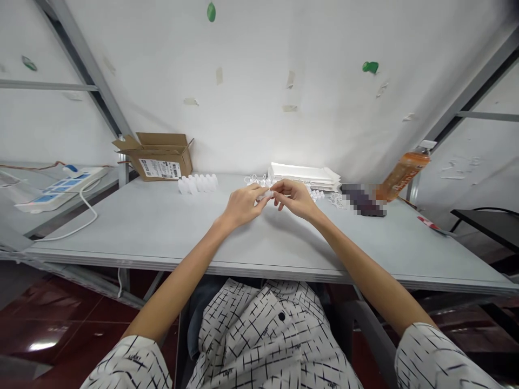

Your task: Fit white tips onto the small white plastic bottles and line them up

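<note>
Both hands meet over the middle of the grey table (162, 227). Between the fingertips of my left hand (243, 205) is a small white, translucent piece (266, 195); its exact kind is too small to tell. My right hand (299, 200) pinches at the right end of the same piece, thumb and forefinger closed on it. To the left stands a group of white translucent pieces in rows (198, 184). Behind the hands lie small white loop-like parts (254, 180), partly hidden, and more white loops (337, 201) lie to the right.
A flat white stack (306, 174) lies against the back wall. An open cardboard box (160, 159) stands back left, with a power strip (60, 189) farther left. At right are a blurred dark object (364, 200), a leaning orange drink bottle (403, 173) and a red-and-white item (428, 222).
</note>
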### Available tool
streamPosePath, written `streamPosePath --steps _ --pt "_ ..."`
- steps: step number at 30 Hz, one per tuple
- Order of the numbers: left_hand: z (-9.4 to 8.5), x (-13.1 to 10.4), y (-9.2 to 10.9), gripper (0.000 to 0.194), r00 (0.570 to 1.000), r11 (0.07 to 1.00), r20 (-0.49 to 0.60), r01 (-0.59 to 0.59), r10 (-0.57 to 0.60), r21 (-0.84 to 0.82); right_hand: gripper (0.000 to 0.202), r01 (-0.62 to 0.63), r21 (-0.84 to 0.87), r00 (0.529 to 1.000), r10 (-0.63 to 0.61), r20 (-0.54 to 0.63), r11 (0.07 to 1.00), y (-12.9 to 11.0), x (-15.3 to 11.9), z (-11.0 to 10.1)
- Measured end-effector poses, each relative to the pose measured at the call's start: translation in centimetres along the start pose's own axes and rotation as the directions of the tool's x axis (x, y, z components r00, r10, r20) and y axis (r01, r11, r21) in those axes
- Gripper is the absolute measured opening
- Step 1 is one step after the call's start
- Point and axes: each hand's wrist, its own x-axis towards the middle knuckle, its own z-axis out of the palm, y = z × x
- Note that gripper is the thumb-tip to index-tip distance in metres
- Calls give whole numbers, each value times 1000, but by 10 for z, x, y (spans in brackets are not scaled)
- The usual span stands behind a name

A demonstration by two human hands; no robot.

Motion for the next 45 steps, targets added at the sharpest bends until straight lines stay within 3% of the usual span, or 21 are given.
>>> streamPosePath --steps 6,23,29,33,39,45 --pt "-6 1 -1 35 993 1000 120 5 -4 -8 26 6 -84 1000 -4 20 996 3 -2 1" --pt "2 0 -9 22 994 994 -27 -100 101 47 35 -78 36 996 76 44 996 1 -2 2" --pt "3 -1 -10 24 989 987 -51 -132 137 89 27 -93 92 995 89 44 991 -2 -3 0" --pt "1 -1 -5 25 994 992 -37 -102 105 74 21 -84 68 996 83 24 994 -2 -3 0" --pt "-1 -1 2 25 997 998 73 -41 37 51 23 -64 -33 998 65 13 997 -4 -2 0" --pt "-2 -1 2 38 997 998 81 13 -8 -66 27 -71 7 997 71 8 997 -8 -2 0"
